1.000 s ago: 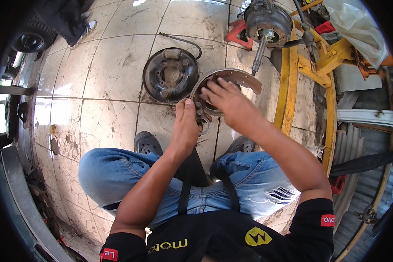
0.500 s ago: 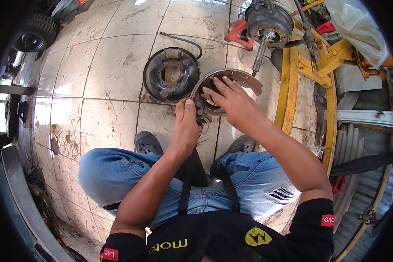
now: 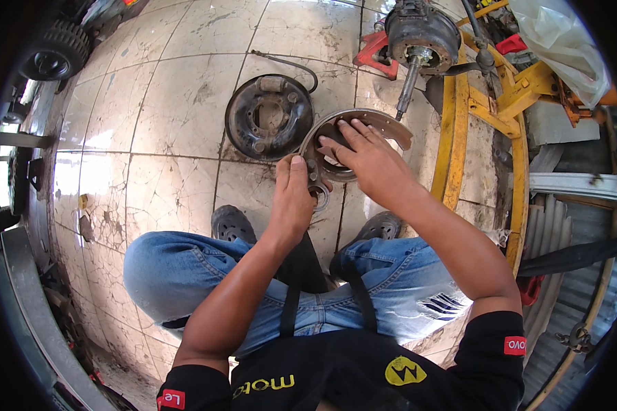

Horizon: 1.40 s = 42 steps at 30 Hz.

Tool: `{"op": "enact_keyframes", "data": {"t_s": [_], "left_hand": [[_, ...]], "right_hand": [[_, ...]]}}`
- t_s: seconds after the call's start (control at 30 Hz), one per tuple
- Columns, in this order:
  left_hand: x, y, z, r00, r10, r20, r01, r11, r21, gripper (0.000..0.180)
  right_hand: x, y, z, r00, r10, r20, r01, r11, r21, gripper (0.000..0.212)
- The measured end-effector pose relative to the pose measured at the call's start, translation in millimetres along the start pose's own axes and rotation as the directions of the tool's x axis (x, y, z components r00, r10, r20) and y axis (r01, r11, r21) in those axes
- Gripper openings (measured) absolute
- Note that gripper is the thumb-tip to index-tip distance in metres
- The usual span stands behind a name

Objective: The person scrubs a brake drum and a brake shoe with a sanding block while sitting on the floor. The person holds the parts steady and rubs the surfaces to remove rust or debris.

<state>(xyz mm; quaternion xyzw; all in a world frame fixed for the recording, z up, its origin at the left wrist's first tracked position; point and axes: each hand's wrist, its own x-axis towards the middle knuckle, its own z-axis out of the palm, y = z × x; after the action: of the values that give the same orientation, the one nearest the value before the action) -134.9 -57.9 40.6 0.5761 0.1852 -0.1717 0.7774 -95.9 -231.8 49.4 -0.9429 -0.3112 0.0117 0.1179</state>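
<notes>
A curved brown metal brake shoe (image 3: 396,129) is in front of me above the tiled floor. My left hand (image 3: 293,200) pinches its near left end, thumb and fingers closed on it. My right hand (image 3: 373,159) lies with fingers stretched out across the inside of the curve, over a dark round part (image 3: 330,130) that it partly covers. Just below, beside my left fingertips, a small metal ring (image 3: 323,197) shows. A black round brake backing plate (image 3: 237,127) with a central hole lies flat on the floor to the far left of the shoe.
A thin dark hose (image 3: 295,66) curves behind the backing plate. At the back right are a brake drum (image 3: 425,41) with a shaft, a red stand (image 3: 377,58) and a yellow metal frame (image 3: 452,137). My shoes (image 3: 233,225) and bent knees flank the work.
My right hand has slid very slightly to the right over the dark round part. My left hand keeps its hold on the brake shoe.
</notes>
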Motion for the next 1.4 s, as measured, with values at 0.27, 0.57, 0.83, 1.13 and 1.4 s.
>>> {"op": "enact_keyframes", "data": {"t_s": [0.27, 0.57, 0.83, 1.13, 1.4], "left_hand": [[1, 1, -2, 1.000, -0.026, 0.011, 0.026, 0.998, 0.049, 0.037], [-1, 1, 1, 1.000, 0.017, -0.015, -0.016, 0.999, 0.035, 0.037], [1, 2, 1, 0.998, -0.036, -0.041, 0.040, 0.995, 0.088, 0.040], [1, 2, -1, 1.000, -0.014, -0.026, 0.015, 0.998, 0.064, 0.038], [1, 2, -3, 0.999, -0.030, -0.015, 0.031, 0.998, 0.053, 0.039]], "right_hand": [[-1, -4, 1, 1.000, 0.010, -0.023, -0.009, 1.000, 0.014, 0.046], [-1, -8, -3, 1.000, -0.029, -0.002, 0.029, 1.000, -0.009, 0.047], [1, 7, -19, 0.994, 0.093, 0.050, -0.100, 0.979, 0.179, 0.063], [-3, 11, -16, 0.996, 0.090, 0.005, -0.090, 0.993, -0.071, 0.054], [-4, 4, -4, 0.999, -0.011, 0.043, 0.013, 0.998, -0.055, 0.058]]}}
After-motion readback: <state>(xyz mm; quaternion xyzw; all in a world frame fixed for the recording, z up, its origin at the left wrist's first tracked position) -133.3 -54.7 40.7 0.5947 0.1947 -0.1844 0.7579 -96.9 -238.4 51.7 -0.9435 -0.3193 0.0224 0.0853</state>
